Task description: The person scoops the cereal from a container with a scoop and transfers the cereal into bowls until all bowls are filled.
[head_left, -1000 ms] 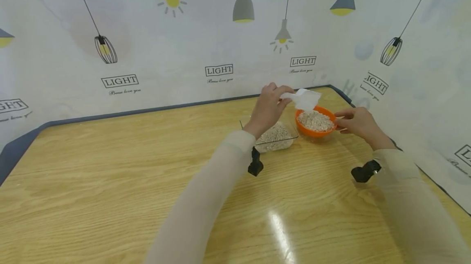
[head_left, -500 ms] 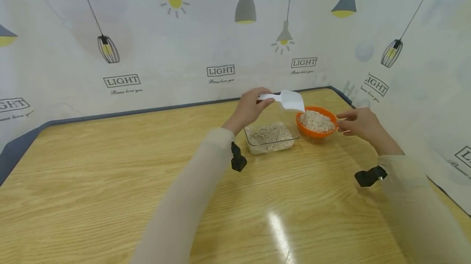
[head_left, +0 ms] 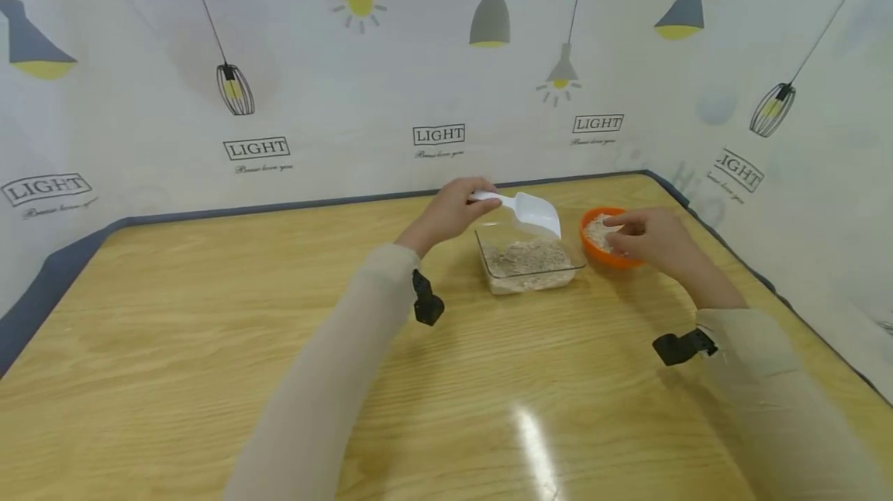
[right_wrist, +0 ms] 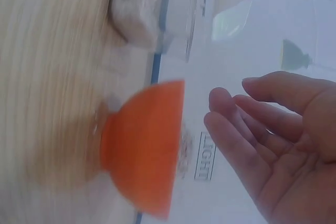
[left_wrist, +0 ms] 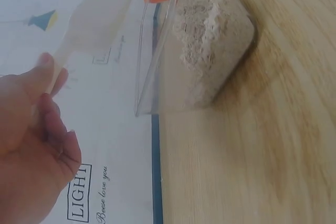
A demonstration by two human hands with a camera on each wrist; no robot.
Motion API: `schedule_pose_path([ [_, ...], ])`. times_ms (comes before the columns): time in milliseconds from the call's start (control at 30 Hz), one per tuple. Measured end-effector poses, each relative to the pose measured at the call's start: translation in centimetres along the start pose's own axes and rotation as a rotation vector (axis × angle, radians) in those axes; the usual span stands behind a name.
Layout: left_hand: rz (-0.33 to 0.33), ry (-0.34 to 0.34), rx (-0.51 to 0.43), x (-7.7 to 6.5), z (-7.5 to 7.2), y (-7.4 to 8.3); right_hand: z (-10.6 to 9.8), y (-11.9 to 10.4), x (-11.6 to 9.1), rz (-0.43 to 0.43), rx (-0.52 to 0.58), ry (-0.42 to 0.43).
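My left hand [head_left: 452,210] grips the handle of a white plastic scoop [head_left: 536,214], its blade hanging above a clear rectangular container [head_left: 533,281]. Oat flakes [left_wrist: 210,40] lie heaped inside that container. An orange bowl [head_left: 614,259], filled with more flakes, stands just right of it on the table. Over the bowl's right side hovers my right hand [head_left: 652,237]. In the right wrist view its loosely bent fingers [right_wrist: 236,156] are apart from the orange bowl [right_wrist: 144,148] and hold nothing.
The wooden table [head_left: 279,330] has a dark blue edge along the back and sides. A printed cloth backdrop [head_left: 335,74] rises behind it. Black wrist mounts [head_left: 427,299] sit on both sleeves.
The left hand and scoop have moved left, from over the bowl to over the clear container. The right hand has left the bowl's rim and now hovers over the bowl. The head view has shifted slightly.
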State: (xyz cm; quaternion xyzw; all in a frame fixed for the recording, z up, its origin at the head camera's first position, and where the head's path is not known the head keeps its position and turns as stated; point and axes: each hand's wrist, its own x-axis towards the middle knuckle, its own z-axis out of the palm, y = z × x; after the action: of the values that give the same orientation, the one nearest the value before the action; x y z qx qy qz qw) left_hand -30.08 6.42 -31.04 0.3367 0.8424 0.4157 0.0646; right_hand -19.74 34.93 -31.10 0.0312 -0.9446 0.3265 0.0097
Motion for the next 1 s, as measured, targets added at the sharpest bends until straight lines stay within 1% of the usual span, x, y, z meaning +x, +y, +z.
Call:
schedule_pose_path([
  [133,-0.018,-0.024,0.034,-0.2,-0.1,-0.3,0.9,-0.9,0.2,-0.036,-0.017,-0.023],
  [267,-0.032,-0.056,0.07,-0.3,-0.1,-0.5,1.8,-1.1,0.4,-0.014,-0.006,-0.075],
  [433,-0.03,-0.07,0.125,-0.3,-0.1,-0.6,2.6,-1.0,0.5,0.013,0.021,-0.122],
  [633,-0.042,-0.08,0.206,-0.5,-0.5,-0.6,3.2,-1.0,0.6,0.008,0.078,-0.136],
  [833,-0.069,-0.103,0.282,-0.8,-0.8,-0.3,3.4,-1.2,0.6,-0.006,0.089,-0.129],
  [1000,-0.081,-0.133,0.345,-0.9,-1.0,0.2,3.6,-1.3,0.6,-0.018,0.073,-0.123],
])
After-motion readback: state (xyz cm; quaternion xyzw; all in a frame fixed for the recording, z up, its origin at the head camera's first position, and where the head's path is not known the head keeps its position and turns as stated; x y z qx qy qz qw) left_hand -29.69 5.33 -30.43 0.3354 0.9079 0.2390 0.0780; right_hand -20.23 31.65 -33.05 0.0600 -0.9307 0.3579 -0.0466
